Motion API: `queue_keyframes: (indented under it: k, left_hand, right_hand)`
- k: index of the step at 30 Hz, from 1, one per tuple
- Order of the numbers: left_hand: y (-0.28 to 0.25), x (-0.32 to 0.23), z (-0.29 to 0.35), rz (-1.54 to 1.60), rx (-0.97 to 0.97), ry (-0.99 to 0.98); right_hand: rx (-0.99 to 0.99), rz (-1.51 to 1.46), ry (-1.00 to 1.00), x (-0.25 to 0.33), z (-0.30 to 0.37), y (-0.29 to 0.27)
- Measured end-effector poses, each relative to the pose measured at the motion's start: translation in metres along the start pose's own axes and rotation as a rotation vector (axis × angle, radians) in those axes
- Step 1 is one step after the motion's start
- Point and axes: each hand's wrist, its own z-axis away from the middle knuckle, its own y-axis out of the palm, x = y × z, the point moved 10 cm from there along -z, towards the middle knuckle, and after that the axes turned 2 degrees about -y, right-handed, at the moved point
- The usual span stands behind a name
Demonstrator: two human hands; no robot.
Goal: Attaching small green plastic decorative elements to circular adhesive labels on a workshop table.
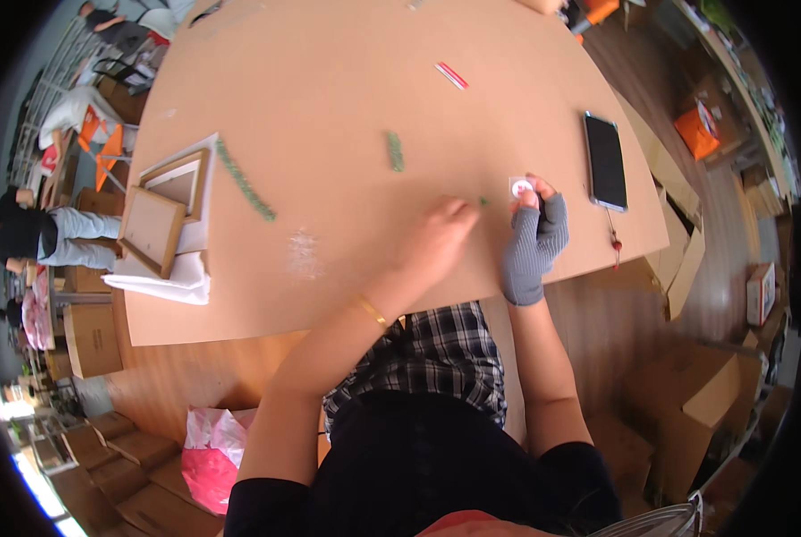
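Note:
My right hand, in a grey ribbed glove with bare fingertips, pinches a small clear square packet with a white round piece and a red mark on it. My left hand is bare and slightly blurred, its fingers curled together low over the brown table. Whatever they may hold is hidden. Just past its fingertips, a tiny green bit shows between the hands. Farther off lies a short fuzzy green strip. To the left, a longer fuzzy green strip lies at a slant.
A black phone with a beaded charm lies at the table's right. Two wooden picture frames rest on white sheets at the left edge. A red and white strip lies far back. Cardboard boxes stand around; a person is at far left.

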Motion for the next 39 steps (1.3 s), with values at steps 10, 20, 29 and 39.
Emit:
queue_keyframes:
  k: [10, 20, 29, 39]
  left_hand:
    - [-0.076, 0.070, -0.018, -0.188, -0.356, -0.347]
    - [-0.068, 0.086, -0.021, -0.150, -0.270, -0.283]
    - [-0.087, 0.080, -0.005, -0.034, -0.368, -0.283]
    - [-0.056, 0.019, 0.056, -0.086, -0.164, -0.129]
  right_hand:
    - [0.087, -0.025, 0.007, 0.000, 0.004, 0.015]
    - [0.153, -0.007, -0.012, -0.010, 0.000, 0.017]
    - [0.228, 0.017, 0.040, -0.005, 0.005, 0.027]
    - [0.229, 0.020, 0.033, 0.002, 0.007, 0.033]
